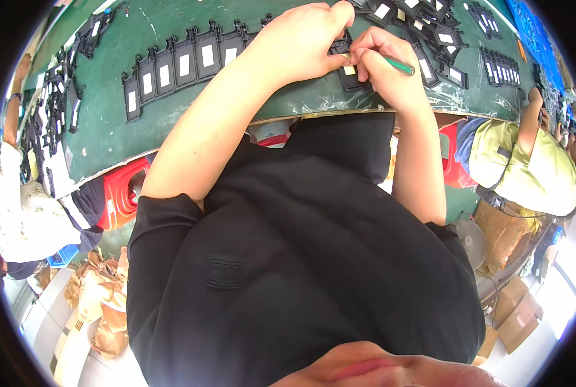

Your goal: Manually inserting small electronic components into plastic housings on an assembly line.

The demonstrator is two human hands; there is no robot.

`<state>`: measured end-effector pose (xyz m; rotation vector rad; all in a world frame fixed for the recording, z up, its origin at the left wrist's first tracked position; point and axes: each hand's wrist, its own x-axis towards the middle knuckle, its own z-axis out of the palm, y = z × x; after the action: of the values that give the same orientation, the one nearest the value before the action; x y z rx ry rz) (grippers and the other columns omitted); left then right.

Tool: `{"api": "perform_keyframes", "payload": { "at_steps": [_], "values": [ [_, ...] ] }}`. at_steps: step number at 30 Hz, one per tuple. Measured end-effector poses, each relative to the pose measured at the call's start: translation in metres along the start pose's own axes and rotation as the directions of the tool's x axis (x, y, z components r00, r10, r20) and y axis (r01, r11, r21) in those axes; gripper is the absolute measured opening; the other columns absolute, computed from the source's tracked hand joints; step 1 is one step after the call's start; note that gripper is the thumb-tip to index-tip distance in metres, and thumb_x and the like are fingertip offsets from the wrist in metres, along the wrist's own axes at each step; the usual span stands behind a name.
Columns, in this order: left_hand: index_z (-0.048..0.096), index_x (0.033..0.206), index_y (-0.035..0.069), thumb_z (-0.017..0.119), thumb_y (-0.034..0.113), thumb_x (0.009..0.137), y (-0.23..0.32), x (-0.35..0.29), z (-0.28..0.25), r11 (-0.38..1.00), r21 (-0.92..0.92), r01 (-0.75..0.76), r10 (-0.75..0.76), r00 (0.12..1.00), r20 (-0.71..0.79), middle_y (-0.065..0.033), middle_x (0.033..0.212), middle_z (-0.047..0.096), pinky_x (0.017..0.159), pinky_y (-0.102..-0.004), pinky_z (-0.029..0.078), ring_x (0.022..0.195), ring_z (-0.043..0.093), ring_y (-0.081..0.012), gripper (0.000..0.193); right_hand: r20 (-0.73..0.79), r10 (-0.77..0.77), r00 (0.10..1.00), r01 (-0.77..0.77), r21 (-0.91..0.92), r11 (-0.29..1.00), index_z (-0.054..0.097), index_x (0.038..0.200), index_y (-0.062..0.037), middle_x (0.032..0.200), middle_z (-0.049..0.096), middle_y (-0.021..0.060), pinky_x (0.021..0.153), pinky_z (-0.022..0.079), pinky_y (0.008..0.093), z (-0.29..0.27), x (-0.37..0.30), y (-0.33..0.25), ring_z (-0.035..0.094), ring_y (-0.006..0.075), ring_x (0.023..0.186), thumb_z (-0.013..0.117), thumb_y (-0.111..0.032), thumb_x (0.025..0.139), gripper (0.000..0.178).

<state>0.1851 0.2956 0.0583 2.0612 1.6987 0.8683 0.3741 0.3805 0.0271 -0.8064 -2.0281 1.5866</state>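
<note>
In the middle of the bench's near edge, a flat black plastic part (351, 84) with a yellowish patch lies under my hands. My left hand (304, 42) grips it from the left, thumb at its side and fingers bent over its far end. From the right, my right hand (389, 64) is closed round a slim green pen-like tool (400, 66), fingertips down at the yellowish patch. The tool's tip is hidden by my fingers. Left of my left hand stretches a row of similar black parts (185, 62) with white labels.
A loose heap of black parts (429, 29) lies beyond my right hand, with a neat row (500, 68) further right. More parts (52, 106) sit at the left. The green bench (101, 145) ends near my body. Co-workers sit on both sides, by red stools (121, 193).
</note>
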Motion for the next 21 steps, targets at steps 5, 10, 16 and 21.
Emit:
{"api": "perform_keyframes", "payload": {
  "at_steps": [5, 10, 16, 21],
  "values": [
    [0.047, 0.103, 0.003, 0.083, 0.016, 0.077, 0.000, 0.001, 0.000, 0.998, -0.060, -0.005, 0.005, 1.000, -0.003, -0.0189, 0.089, 0.067, 0.080, -0.0491, 0.052, 0.093, 0.066, -0.0422, 0.046, 0.077, -0.025, 0.997, 0.024, 0.014, 1.000, 0.063, 0.088, 0.0008, 0.081, 0.064, 0.0045, 0.055, 0.043, 0.0244, -0.005, 0.012, 0.008, 0.053, 0.0076, 0.060, 0.047, -0.001, 0.090, 0.016],
    [0.048, 0.102, 0.003, 0.082, 0.016, 0.078, -0.005, 0.001, 0.005, 0.985, 0.021, -0.174, 0.175, 0.976, -0.131, -0.0184, 0.089, 0.066, 0.080, -0.0489, 0.053, 0.092, 0.066, -0.0415, 0.043, 0.036, -0.025, 0.999, 0.026, -0.044, 0.999, 0.068, 0.086, -0.0005, 0.067, 0.062, 0.0049, 0.058, 0.045, 0.0278, -0.004, 0.014, 0.017, 0.056, 0.0100, 0.062, 0.056, -0.008, 0.089, 0.014],
    [0.054, 0.109, 0.004, 0.077, 0.011, 0.079, -0.019, -0.001, 0.018, 0.996, -0.058, -0.064, 0.061, 0.997, -0.056, -0.0140, 0.093, 0.068, 0.084, -0.0463, 0.054, 0.096, 0.066, -0.0360, 0.039, -0.100, -0.433, 0.896, 0.389, -0.292, 0.874, 0.069, 0.086, 0.0000, 0.074, 0.066, 0.0100, 0.062, 0.051, 0.0324, 0.012, -0.006, 0.008, 0.065, 0.0207, 0.066, 0.063, -0.001, 0.083, 0.007],
    [0.055, 0.117, 0.005, 0.067, -0.004, 0.075, -0.016, -0.005, 0.018, 0.989, 0.097, -0.112, 0.114, 0.993, -0.011, -0.0143, 0.110, 0.066, 0.094, -0.0445, 0.053, 0.110, 0.063, -0.0351, 0.045, -0.080, -0.358, 0.930, 0.303, -0.382, 0.873, 0.069, 0.089, -0.0012, 0.079, 0.068, 0.0124, 0.061, 0.051, 0.0340, 0.006, -0.028, 0.002, 0.066, 0.0260, 0.066, 0.065, -0.005, 0.084, 0.007]
  ]
}}
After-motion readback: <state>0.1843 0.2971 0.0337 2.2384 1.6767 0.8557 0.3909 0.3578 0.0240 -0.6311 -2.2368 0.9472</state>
